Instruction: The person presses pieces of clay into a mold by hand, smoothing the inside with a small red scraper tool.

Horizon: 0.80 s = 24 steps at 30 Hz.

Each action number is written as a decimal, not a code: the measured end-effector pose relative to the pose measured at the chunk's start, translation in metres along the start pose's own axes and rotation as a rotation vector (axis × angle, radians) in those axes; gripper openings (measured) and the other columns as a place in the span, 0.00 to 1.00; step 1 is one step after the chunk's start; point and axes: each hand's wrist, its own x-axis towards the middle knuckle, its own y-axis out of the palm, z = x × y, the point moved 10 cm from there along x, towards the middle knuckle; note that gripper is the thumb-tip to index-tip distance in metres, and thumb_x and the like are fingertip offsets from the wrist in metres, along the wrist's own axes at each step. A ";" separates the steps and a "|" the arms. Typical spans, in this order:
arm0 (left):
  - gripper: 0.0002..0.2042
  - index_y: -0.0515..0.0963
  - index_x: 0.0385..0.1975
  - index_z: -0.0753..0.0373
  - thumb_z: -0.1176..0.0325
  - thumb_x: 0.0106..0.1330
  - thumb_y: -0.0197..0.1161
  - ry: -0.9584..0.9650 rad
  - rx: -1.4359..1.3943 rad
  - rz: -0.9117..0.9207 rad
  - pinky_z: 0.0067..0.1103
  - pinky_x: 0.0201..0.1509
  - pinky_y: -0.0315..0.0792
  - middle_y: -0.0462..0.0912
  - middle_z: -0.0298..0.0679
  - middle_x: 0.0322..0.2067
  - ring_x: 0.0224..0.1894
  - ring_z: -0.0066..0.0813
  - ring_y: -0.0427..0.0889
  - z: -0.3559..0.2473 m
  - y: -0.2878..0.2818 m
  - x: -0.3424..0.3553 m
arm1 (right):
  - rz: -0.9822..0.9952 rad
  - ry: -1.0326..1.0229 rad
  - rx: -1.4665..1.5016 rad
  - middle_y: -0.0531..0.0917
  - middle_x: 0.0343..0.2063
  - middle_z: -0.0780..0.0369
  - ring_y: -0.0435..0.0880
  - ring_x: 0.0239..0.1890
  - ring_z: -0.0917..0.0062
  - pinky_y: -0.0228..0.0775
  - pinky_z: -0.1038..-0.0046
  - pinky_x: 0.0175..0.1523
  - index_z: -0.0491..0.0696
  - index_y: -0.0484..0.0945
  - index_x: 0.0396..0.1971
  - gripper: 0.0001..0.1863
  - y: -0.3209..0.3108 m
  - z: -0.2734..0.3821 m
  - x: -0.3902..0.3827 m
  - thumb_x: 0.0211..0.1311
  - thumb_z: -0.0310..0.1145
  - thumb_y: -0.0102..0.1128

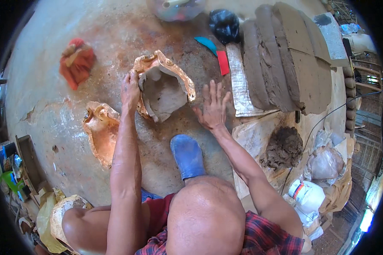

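Note:
In front of me on the floor stands an orange-tan mould (181, 73) with an uneven, knobbly rim. Wet grey clay (165, 95) lines its inside and rises in a ragged edge at the near side. My left hand (130, 91) holds the mould's left rim, its fingers curled over the edge. To the right of the mould, my right hand (213, 106) is spread with fingers apart and grips nothing; clay smears its fingers. A second mould piece (103, 134), hollow and orange inside, lies to the left of my left forearm.
A red cloth (76, 63) lies far left. Beyond my right hand are a teal scraper (207, 43), a red strip (222, 63) and a black plastic bag (224, 26). Thick clay slabs (285, 59) stand at right, with a clay heap (284, 146) nearer. My blue boot (187, 155) is below the mould.

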 end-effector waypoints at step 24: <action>0.23 0.85 0.55 0.62 0.51 0.81 0.49 0.026 0.066 -0.037 0.34 0.58 0.74 0.89 0.50 0.46 0.50 0.41 0.85 -0.005 -0.013 0.007 | -0.106 -0.042 0.127 0.37 0.83 0.50 0.29 0.84 0.48 0.08 0.35 0.77 0.50 0.40 0.84 0.53 -0.009 -0.032 0.026 0.73 0.76 0.24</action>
